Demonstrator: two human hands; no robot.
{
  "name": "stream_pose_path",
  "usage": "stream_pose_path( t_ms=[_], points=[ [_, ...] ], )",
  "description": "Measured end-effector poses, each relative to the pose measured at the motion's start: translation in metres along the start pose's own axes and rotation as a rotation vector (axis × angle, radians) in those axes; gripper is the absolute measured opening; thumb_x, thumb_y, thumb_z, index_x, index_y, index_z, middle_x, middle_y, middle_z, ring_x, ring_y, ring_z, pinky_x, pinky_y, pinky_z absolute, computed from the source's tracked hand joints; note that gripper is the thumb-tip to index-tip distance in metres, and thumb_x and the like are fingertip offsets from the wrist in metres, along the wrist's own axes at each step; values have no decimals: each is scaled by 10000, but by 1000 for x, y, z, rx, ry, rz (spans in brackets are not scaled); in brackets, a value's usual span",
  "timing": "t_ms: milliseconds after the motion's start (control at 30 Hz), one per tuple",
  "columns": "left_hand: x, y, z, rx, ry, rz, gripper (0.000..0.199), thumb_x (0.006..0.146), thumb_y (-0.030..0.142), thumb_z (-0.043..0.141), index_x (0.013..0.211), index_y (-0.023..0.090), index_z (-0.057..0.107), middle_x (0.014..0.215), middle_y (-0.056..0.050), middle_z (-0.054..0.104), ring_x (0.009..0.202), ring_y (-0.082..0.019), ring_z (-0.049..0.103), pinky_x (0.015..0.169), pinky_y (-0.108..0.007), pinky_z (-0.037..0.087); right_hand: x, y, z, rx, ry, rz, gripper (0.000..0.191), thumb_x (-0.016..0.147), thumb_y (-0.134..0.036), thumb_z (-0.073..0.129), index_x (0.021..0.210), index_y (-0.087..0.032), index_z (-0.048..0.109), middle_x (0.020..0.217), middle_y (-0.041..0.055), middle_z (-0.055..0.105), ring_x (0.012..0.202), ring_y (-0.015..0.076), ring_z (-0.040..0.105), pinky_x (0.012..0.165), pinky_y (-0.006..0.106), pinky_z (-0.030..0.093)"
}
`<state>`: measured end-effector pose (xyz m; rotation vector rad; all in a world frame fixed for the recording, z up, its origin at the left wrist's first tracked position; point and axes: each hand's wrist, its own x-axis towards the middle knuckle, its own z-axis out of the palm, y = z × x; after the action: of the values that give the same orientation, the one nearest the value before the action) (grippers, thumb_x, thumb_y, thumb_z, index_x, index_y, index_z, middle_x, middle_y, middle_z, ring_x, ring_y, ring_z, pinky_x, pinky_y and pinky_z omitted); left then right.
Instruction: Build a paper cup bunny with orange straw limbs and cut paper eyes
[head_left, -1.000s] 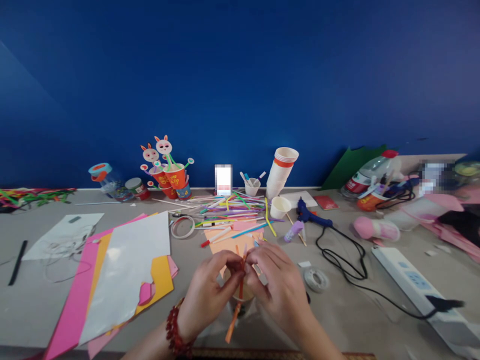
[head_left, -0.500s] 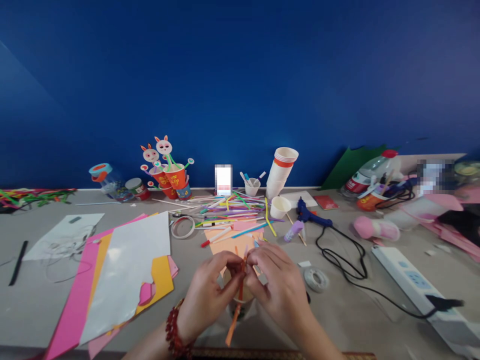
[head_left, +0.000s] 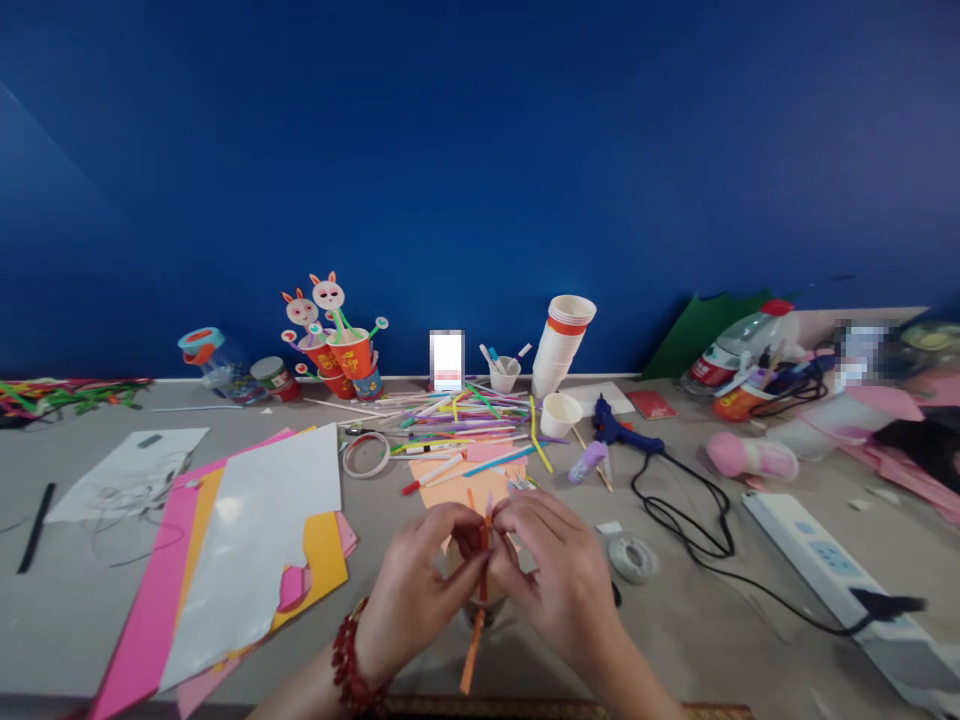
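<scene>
My left hand and my right hand meet fingertip to fingertip near the table's front. Both pinch a narrow orange strip, whose lower end hangs down toward me. Right beneath my fingers stands a paper cup, largely hidden by the hands; its rim shows between them. A short upper piece of orange strip sticks up past my left fingertips. Behind the hands lies peach paper with a red-capped marker on it. A red bead bracelet circles my left wrist.
Colored papers lie at left. Pipe cleaners and pens cover the middle. A tilted cup stack, glue gun, tape roll and power strip are on the right. Rabbit-decorated cups stand at back left.
The hanging end of the orange strip has swung slightly right. Both hands keep nearly the same place, with small finger shifts.
</scene>
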<state>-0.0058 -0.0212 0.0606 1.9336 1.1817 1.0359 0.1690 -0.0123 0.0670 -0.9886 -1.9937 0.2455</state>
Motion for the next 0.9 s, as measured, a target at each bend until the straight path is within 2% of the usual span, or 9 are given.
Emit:
stream_pose_path(
  t_ms=[167,300,467,533,600,700,800,900],
  points=[
    [2,-5,0,-128,2,-78,80,868,145,604,920,197,637,836,-15,676,762,-145,625,730,-237,494,-1,4,-4,83,16,76,143,886,-94,509,818,-208,561,793,28,663,751,194,604,724,311,453],
    [5,-15,-1,-386,-39,-196,31,841,186,643,868,173,637,819,-29,642,768,-152,593,718,-246,480,-4,13,-9,115,10,198,129,857,-122,518,775,-212,560,768,17,648,730,185,607,679,281,444],
    [10,-34,-8,-653,-168,-278,197,808,319,741,828,164,621,779,-21,611,723,-144,563,677,-243,459,-14,33,-7,58,19,364,114,864,-178,516,766,-210,563,764,22,653,727,189,618,647,256,442],
    [10,-43,-13,-624,-186,-270,207,808,337,748,822,169,627,799,-30,633,757,-161,583,712,-261,469,-23,44,-5,18,2,429,127,882,-223,509,776,-205,576,753,26,656,710,192,622,627,254,437],
    [10,-50,-19,-494,-211,-239,185,831,344,724,817,175,650,821,-44,661,810,-188,601,761,-284,477,-34,56,-2,-31,-45,488,151,885,-243,496,767,-202,581,743,29,662,698,195,632,619,256,434],
    [8,-54,-27,-307,-221,-249,167,851,352,695,814,191,669,810,-30,666,792,-187,598,712,-265,477,-52,74,-1,-175,-111,582,165,886,-247,478,765,-206,582,726,28,671,676,199,642,602,257,420],
    [6,-51,-28,-337,-117,-316,236,836,425,700,816,191,672,796,-26,655,761,-180,592,637,-240,470,-66,88,-2,-324,-133,659,191,912,-268,453,794,-211,591,678,23,663,610,202,628,555,260,373],
    [6,-49,-28,-434,-57,-380,298,827,479,707,832,184,670,773,-27,656,735,-167,591,655,-240,474,-75,101,-7,-383,-170,707,231,939,-315,450,788,-216,594,668,31,672,591,212,632,533,265,337]
  ],
)
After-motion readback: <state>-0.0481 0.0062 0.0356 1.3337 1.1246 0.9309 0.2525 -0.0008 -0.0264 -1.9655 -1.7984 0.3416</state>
